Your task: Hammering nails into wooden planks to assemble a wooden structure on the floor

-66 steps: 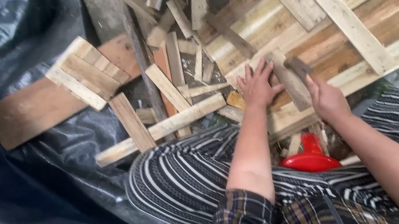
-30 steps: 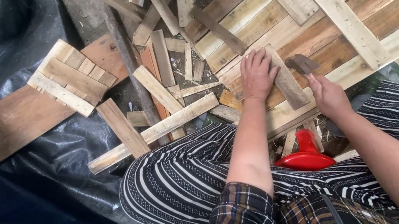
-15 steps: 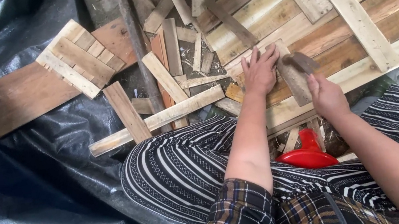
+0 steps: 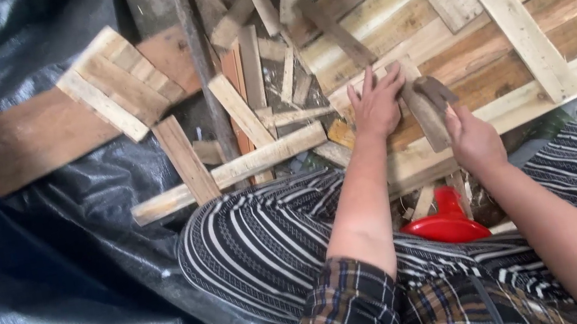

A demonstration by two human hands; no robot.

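Head view: two hands on a short stick in a heap of wood

Biggest is the black plastic sheet (image 4: 31,306), filling the side from 7 to 10 o'clock. Next come the long pale planks (image 4: 511,0) at 1 to 2 o'clock, nailed into a flat frame. A brown board (image 4: 35,138) lies at 10 o'clock with a small slatted panel (image 4: 115,81) on top of it. A long thin slat (image 4: 228,172) lies across the middle, near the striped knee (image 4: 263,244).

The left hand (image 4: 376,104) is spread flat, fingers wide, pressing down on the planks just past the middle. The right hand (image 4: 474,142) is closed around a short dark stick (image 4: 427,115), which stands tilted between both hands and touches the left one. A red plastic thing (image 4: 447,221) sits low at 5 o'clock, between the legs.

The wood looks rough and split. I think a splinter or a hidden nail could poke the flat left hand. The stick could slip sideways and pinch the fingers beside it.
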